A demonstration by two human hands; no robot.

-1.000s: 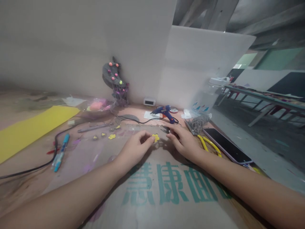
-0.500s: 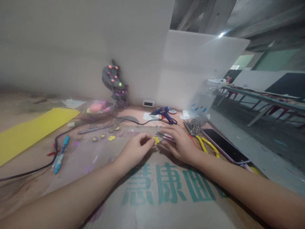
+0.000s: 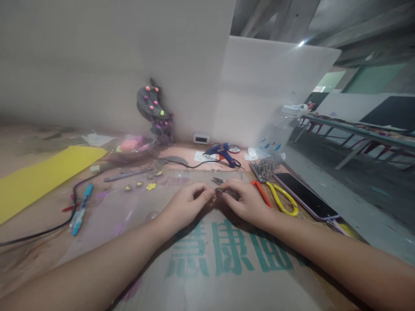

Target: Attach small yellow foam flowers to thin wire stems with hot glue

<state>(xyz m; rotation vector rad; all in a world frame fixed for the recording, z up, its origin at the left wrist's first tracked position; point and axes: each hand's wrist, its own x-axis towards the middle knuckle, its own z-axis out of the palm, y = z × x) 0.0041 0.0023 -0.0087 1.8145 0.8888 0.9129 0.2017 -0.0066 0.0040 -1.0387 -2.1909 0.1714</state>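
Note:
My left hand (image 3: 191, 201) is closed, thumb and forefinger pinching a small dark, flower-sized piece (image 3: 219, 190) above the table. It may be the small flower seen from its back, but its shape is mostly hidden. The fingertips of my right hand (image 3: 243, 196) touch the same piece from the other side. Metal scissor blades (image 3: 217, 180) poke out beyond my right fingers; the handles are hidden in that hand. Left of my hands lies a yellow flower (image 3: 151, 186), with small yellow scraps (image 3: 139, 183) near it.
A blue glue gun (image 3: 222, 152) stands behind my hands, its cord running left. Yellow-handled pliers (image 3: 282, 198), a phone (image 3: 304, 194) and grey yarn (image 3: 269, 167) lie right. Pens (image 3: 84, 207) and a yellow sheet (image 3: 55, 175) lie left. A decorated grey moon (image 3: 149, 103) leans at the wall.
The yellow flower at my left fingertips no longer shows its yellow face; a dark piece is there now. My right fingers have closed in on it, and the scissor blades sit farther back.

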